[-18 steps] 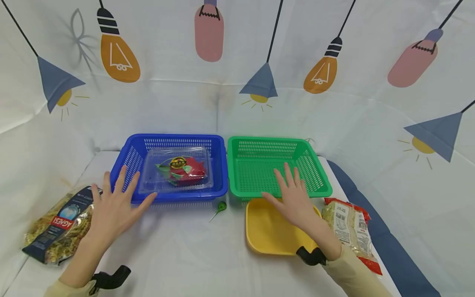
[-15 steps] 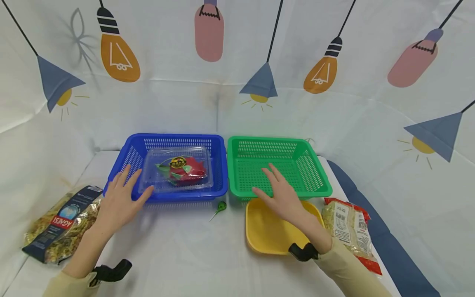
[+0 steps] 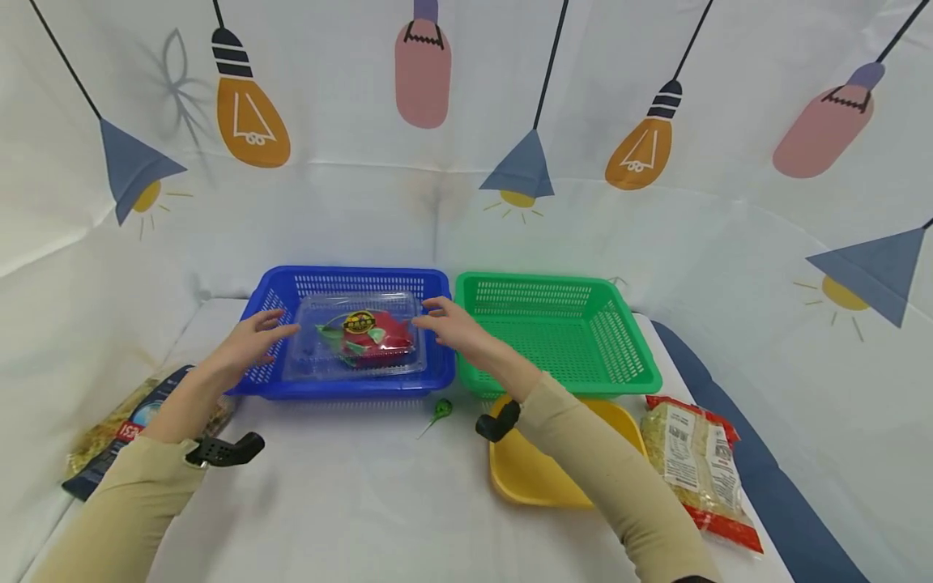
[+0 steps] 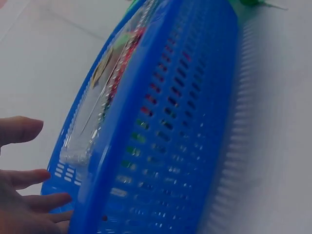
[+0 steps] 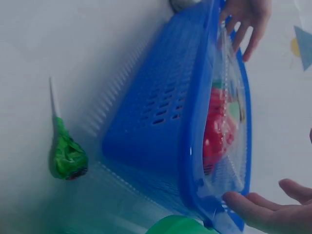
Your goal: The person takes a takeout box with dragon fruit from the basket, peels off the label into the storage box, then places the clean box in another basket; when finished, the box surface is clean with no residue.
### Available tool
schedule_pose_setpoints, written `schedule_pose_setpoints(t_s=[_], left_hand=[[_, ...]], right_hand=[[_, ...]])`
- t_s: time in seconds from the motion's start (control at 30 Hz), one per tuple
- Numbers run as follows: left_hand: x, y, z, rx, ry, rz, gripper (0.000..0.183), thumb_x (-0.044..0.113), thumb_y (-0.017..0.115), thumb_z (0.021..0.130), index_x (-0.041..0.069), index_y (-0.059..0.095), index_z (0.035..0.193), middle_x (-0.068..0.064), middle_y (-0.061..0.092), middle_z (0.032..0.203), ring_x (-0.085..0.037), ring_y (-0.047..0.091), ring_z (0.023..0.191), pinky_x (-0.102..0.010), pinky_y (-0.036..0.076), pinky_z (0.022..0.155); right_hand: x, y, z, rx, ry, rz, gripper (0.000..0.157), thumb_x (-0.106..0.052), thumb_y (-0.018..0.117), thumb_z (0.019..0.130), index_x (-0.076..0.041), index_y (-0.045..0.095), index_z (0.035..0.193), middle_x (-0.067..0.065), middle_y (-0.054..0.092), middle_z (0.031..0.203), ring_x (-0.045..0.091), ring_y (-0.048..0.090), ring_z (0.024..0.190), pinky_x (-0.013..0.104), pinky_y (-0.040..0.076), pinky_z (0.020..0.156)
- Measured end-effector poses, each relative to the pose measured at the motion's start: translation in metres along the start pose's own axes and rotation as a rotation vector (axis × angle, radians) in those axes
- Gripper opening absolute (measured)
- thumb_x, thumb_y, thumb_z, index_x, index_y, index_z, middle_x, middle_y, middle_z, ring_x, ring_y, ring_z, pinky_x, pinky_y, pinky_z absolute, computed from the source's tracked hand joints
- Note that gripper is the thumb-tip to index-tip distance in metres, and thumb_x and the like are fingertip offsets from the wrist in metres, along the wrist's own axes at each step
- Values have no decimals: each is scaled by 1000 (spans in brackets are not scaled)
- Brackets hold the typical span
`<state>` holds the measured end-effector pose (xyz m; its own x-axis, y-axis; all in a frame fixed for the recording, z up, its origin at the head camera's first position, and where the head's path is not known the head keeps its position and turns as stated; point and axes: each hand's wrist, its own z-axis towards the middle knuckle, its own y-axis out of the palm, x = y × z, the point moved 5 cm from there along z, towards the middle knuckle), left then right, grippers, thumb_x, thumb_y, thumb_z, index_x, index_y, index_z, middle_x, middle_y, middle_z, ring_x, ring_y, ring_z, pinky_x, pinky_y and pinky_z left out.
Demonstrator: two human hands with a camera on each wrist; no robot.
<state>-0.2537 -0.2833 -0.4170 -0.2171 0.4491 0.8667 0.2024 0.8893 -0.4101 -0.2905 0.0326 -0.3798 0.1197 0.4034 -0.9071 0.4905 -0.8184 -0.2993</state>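
A clear plastic clamshell box lies in the blue basket. Inside it is a red fruit with green tips, looking like a dragon fruit, under a black-and-gold label. Over the basket's left side, my left hand has its fingers spread towards the box. From the opposite side my right hand reaches over the basket's right rim, fingers extended near the box's right edge. Both wrist views show the fingers loose, with nothing gripped. In the right wrist view, a green-wrapped lollipop lies in front of the basket.
Right of the blue basket stands a green basket. A yellow tray sits in front of it, partly under my right forearm. An Agnesi pasta bag lies far left, partly behind my left arm; another food bag lies far right.
Both hands have moved to the blue basket: the left forward and slightly right, the right leftward from above the green basket and yellow tray. The view has shifted slightly.
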Motion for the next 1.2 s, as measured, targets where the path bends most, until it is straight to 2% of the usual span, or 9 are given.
schedule_pose_setpoints(t_s=[0.17,0.33,0.5,0.6,0.7,0.83,0.97,1.07,1.2], left_hand=[[-6,-7,12,-83,-23,-91,89,43,52,103,2,-4,159,-31,0,162,-54,12,146,-63,29,112],[-14,-10,23,-151,-20,-158,89,35,55,103,10,-9,160,-30,3,163,-53,14,146,-64,31,110],[-19,-12,32,-200,14,-202,85,24,54,105,11,-10,160,-33,10,161,-51,20,146,-63,33,109],[-21,-12,34,-234,29,-194,84,17,53,104,10,-10,160,-35,8,160,-52,21,145,-64,33,109],[-21,-11,34,-259,38,-176,88,15,55,103,10,-11,160,-37,6,159,-53,21,144,-64,33,109],[-20,-8,34,-265,42,-165,90,16,58,102,11,-11,160,-36,7,159,-53,23,144,-62,34,109],[-21,-8,33,-258,35,-152,86,15,55,103,10,-10,160,-36,7,160,-52,25,143,-61,35,109],[-20,-8,32,-242,28,-142,81,13,52,104,10,-6,161,-35,8,160,-51,27,142,-61,37,108],[-20,-10,30,-212,32,-127,79,15,52,104,10,-2,161,-36,8,160,-50,29,141,-61,36,109]], right_hand=[[-4,5,30,-5,98,52,63,-30,58,101,-10,32,155,10,32,160,32,28,148,57,31,113],[-1,5,51,15,169,131,68,-30,60,100,-13,28,157,10,27,162,37,21,150,65,27,112],[1,4,64,-18,223,184,73,-31,60,100,-17,21,160,10,18,166,44,16,150,69,24,111],[3,5,69,-64,248,190,74,-30,58,101,-20,17,161,12,15,166,45,15,150,70,23,111],[6,7,73,-109,263,169,75,-26,57,102,-23,12,162,12,14,167,45,21,148,68,27,110],[13,8,74,-130,260,95,78,-17,56,102,-27,7,163,9,15,167,44,33,144,62,39,105],[14,11,74,-117,230,23,79,-7,55,101,-27,8,163,14,32,160,41,46,135,54,50,97],[13,13,73,-103,210,7,78,-3,53,101,-26,10,163,17,45,151,37,56,123,51,53,91],[11,13,69,-89,196,24,79,0,53,100,-25,13,162,18,52,144,29,61,100,49,55,88]])
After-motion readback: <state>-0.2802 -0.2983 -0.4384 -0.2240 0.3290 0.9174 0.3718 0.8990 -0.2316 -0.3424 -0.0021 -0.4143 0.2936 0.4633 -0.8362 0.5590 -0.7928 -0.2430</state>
